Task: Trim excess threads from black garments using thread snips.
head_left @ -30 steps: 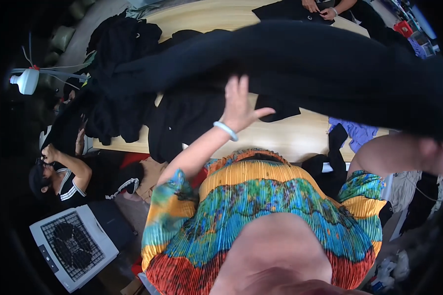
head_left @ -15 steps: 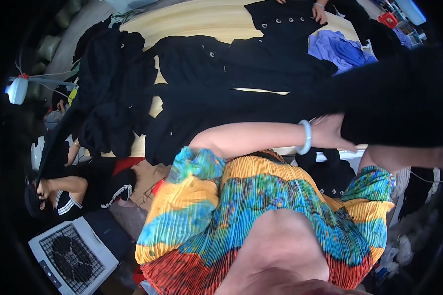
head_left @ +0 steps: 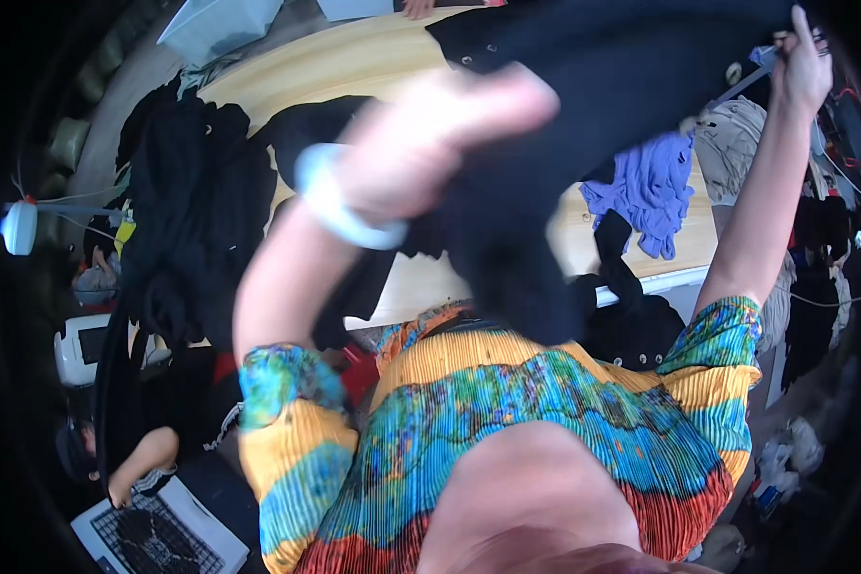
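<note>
A large black garment [head_left: 631, 86] is lifted over the table and spans the space between my two hands, a loose part hanging toward my lap. At the far right my raised right hand [head_left: 805, 72] grips its upper edge, with one finger pointing up. My left hand [head_left: 440, 134], a pale bangle [head_left: 340, 201] on its wrist, is in front of the cloth near the middle. Motion smears its fingers, so their hold on the cloth cannot be made out. More black clothing [head_left: 196, 182] is heaped on the table's left end.
Purple cloth [head_left: 646, 191] lies on the wooden table [head_left: 297, 62], with beige cloth [head_left: 732, 134] at its right. Another person's hand [head_left: 418, 9] shows at the far edge. A black piece with metal eyelets [head_left: 636, 330] hangs near me. Lower left are a person's arm [head_left: 148, 459] and a white-framed fan [head_left: 153, 536].
The black garment has come up off the table. My right hand has risen to the upper right and my left hand has moved left and up. The far person's hand has shifted left.
</note>
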Available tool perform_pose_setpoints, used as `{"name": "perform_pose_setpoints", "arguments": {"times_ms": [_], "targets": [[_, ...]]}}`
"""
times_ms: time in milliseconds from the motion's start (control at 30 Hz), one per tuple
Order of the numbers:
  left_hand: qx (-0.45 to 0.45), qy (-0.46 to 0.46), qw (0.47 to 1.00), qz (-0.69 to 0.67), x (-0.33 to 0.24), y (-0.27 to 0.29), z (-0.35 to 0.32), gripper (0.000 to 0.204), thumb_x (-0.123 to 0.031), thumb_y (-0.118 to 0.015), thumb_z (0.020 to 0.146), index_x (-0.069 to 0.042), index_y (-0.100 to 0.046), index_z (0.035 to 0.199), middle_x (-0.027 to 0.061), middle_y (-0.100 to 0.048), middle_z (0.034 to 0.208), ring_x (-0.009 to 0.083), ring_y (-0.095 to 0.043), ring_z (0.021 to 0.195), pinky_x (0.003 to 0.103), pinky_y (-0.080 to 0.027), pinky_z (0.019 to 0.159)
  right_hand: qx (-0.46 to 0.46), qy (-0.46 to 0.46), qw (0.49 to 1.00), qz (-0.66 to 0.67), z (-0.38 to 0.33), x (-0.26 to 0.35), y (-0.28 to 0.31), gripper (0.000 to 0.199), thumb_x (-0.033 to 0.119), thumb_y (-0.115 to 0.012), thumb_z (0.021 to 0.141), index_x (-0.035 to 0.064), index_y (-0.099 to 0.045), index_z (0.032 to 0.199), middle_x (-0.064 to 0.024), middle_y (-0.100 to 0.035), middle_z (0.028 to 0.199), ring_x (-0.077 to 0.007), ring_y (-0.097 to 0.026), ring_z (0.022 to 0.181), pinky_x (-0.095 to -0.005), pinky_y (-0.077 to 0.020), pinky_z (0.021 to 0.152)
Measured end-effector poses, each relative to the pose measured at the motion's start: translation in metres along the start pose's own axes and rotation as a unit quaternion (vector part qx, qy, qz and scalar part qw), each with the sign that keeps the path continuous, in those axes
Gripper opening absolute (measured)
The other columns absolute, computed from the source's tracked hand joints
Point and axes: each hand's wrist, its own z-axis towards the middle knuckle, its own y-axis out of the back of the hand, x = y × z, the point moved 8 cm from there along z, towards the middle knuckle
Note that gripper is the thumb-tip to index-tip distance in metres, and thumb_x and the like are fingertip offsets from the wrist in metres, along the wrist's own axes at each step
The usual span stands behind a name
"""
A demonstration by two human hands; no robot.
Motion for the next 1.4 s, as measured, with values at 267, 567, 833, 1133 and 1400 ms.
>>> {"name": "perform_pose_setpoints", "arguments": {"times_ms": [267,567,833,1133,1400], "targets": [[-0.094,0.104,0.990,0.036,-0.027,0.078,-0.075,0.031,-0.019,-0.052,0.081,0.004,-0.051,0.102,0.0055,-0.058,0.091,0.0096,-0.054,0.080,0.021,-0.042,0.073,0.114,-0.231,0.961,-0.104,-0.115,-0.023,0.014,0.017,0.008,-0.050,0.084,0.0079,-0.050,0.067,0.0059,-0.030,0.044,-0.0033,-0.025,0.037,-0.0187,-0.0249,0.041],[-0.163,0.068,0.833,0.525,-0.055,0.171,-0.102,0.023,-0.022,-0.060,0.074,-0.001,-0.051,0.076,-0.0027,-0.050,0.073,0.0053,-0.045,0.069,0.018,-0.037,0.063,0.089,-0.513,0.853,0.032,-0.235,-0.030,-0.017,0.010,0.015,-0.053,0.081,0.0111,-0.048,0.074,0.0067,-0.038,0.050,-0.0019,-0.025,0.032,-0.0164,-0.0222,0.034],[-0.332,0.082,0.861,0.376,0.227,0.175,-0.080,0.018,-0.024,-0.059,0.072,-0.005,-0.059,0.070,0.0130,-0.060,0.070,0.0296,-0.059,0.067,0.036,-0.047,0.063,0.031,-0.762,0.629,0.150,-0.419,-0.146,-0.013,0.017,0.019,-0.062,0.077,0.0105,-0.049,0.071,0.0038,-0.045,0.056,-0.0031,-0.027,0.035,-0.0177,-0.0229,0.037],[-0.139,0.423,0.839,-0.313,0.403,-0.008,-0.135,0.035,-0.032,-0.044,0.086,-0.005,-0.050,0.107,0.0106,-0.056,0.107,0.0214,-0.055,0.093,0.033,-0.043,0.081,-0.016,-0.795,0.593,0.124,-0.430,-0.147,-0.019,0.013,0.017,-0.060,0.078,0.0092,-0.050,0.074,-0.0001,-0.051,0.059,-0.0028,-0.026,0.035,-0.0146,-0.0260,0.037],[-0.281,0.224,0.702,-0.614,0.396,-0.021,-0.051,0.046,-0.027,-0.045,0.076,0.006,-0.041,0.108,0.0203,-0.045,0.114,0.0311,-0.045,0.105,0.042,-0.036,0.087,0.005,-0.773,0.572,0.275,-0.374,-0.066,-0.059,0.028,0.021,-0.048,0.086,0.0083,-0.040,0.062,0.0030,-0.031,0.050,-0.0039,-0.025,0.032,-0.0178,-0.0195,0.032]]}}
